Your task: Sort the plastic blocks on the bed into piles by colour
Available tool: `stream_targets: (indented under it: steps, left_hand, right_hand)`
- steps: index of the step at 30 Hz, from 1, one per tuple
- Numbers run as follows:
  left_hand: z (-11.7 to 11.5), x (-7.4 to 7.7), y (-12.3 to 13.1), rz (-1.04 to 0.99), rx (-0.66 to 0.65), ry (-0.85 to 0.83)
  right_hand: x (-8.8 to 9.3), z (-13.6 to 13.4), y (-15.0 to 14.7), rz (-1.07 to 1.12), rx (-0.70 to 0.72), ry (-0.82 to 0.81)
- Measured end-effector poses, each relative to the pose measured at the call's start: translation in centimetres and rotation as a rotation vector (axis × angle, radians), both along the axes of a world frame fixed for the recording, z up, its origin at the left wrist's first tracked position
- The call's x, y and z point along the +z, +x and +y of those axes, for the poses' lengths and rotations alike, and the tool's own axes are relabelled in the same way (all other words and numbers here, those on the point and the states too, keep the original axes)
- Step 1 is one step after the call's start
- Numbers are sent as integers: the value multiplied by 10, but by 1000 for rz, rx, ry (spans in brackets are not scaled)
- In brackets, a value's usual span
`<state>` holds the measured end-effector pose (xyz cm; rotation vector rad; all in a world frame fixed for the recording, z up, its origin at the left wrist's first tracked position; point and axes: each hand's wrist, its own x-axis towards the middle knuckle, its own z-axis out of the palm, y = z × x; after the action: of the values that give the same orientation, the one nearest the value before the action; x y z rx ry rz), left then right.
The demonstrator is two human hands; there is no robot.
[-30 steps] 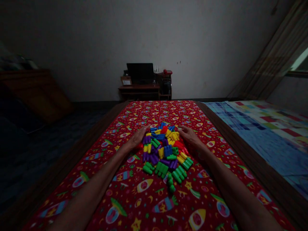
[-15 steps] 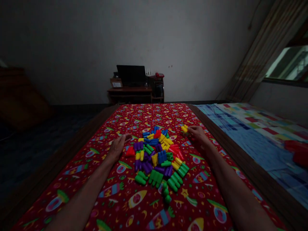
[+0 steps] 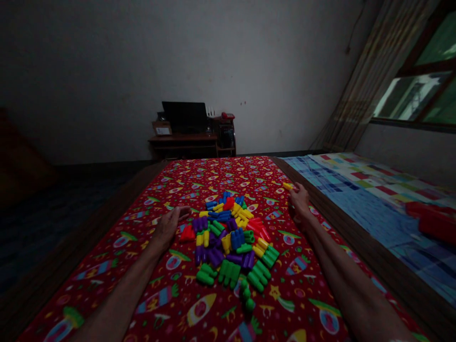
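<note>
A loose heap of plastic toy building blocks (image 3: 216, 240) in blue, yellow, purple, red and green lies on a red patterned cloth (image 3: 199, 306). To the right, past the heap, my right hand (image 3: 300, 202) grips a small yellow block (image 3: 288, 186), partly hidden by the fingers. My left hand (image 3: 168, 227) rests at the heap's left side with its fingers stretched out and nothing in them. Closest to it is a red block (image 3: 187, 233). Green blocks (image 3: 229, 273) make up the near edge of the heap.
A dark wooden edge (image 3: 313, 190) runs along the cloth's right side, with a bed covered in blue and checked sheets (image 3: 342, 199) beyond. Against the far wall stands a desk (image 3: 183, 137) with a black monitor (image 3: 184, 117). A curtained window (image 3: 413, 95) is at right.
My right hand has moved right, away from the heap, with the yellow block turned in its fingers. My left hand stays beside the heap. The camera view has shifted slightly to the right.
</note>
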<state>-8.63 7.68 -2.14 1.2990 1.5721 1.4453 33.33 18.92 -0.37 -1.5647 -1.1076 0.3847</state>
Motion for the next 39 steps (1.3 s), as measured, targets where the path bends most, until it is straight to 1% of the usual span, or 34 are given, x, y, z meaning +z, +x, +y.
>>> stream_targets:
  steps: [1,2,3,5,6,7,8,9,10,12,15,17,18,22,23,25,27,28,31,33,35,36,37,38,39]
  left_hand:
    - [0,0,0,4,-5,-1]
    - [1,-1,-1,10,-8,-1]
    - [1,-2,-1,17,-8,-1]
    - [3,-3,-2,31,-7,-1]
    - [3,-4,-2,37,-10,-4]
    - [3,-5,-3,43,-15,-5]
    - [4,-6,-3,48,-20,-6]
    - [4,-7,-4,53,-25,-5]
    - [4,-8,-5,59,-31,-1]
    - [4,-9,-6,74,-39,9]
    - [3,-9,-7,104,-52,3]
    - [2,-7,-6,116,-51,-5]
    - [2,-6,-6,120,-47,-5]
    - [1,-1,-3,145,-38,-6]
    - [0,0,-2,157,-36,-10]
    - [-1,2,-1,180,-36,-20]
    - [-2,3,-1,191,-29,-23]
    - [-2,3,0,191,-28,-23]
    - [-2,3,0,180,-26,-26]
    - [-1,2,-1,174,-27,-26]
    - [-1,2,-1,171,-27,-22]
    - [-1,2,-1,170,-25,-21]
    - [-1,2,0,170,-25,-21]
    - [-1,2,0,173,-24,-24]
    - [-1,3,0,179,-23,-27]
  right_hand:
    - [4,-4,-8,-47,46,33]
    - [8,-10,-18,-94,127,54]
    - [12,-17,-30,-148,244,61]
    - [19,-33,-56,-313,537,32]
    - [21,-43,-69,-428,674,-10]
    - [22,-51,-81,-552,771,-62]
    - [22,-60,-91,-671,829,-114]
    - [22,-67,-100,-775,851,-155]
    - [22,-72,-105,-850,844,-187]
    - [23,-76,-109,-905,808,-211]
    - [27,-66,-98,-831,829,-214]
    - [31,-54,-84,-772,848,-224]
    - [32,-47,-76,-746,829,-232]
    - [34,-26,-46,-584,620,-230]
    - [33,-22,-41,-529,591,-238]
    - [29,-18,-34,-449,576,-240]
    - [24,-14,-30,-448,565,-199]
    - [21,-13,-27,-468,530,-161]
    - [15,-8,-17,-521,319,-41]
    - [14,-6,-10,-529,188,26]
    - [17,-6,-9,-550,134,53]
    - [20,-7,-11,-565,145,51]
    - [23,-10,-15,-579,189,39]
    - [27,-13,-22,-598,272,24]
    - [30,-18,-31,-622,390,4]
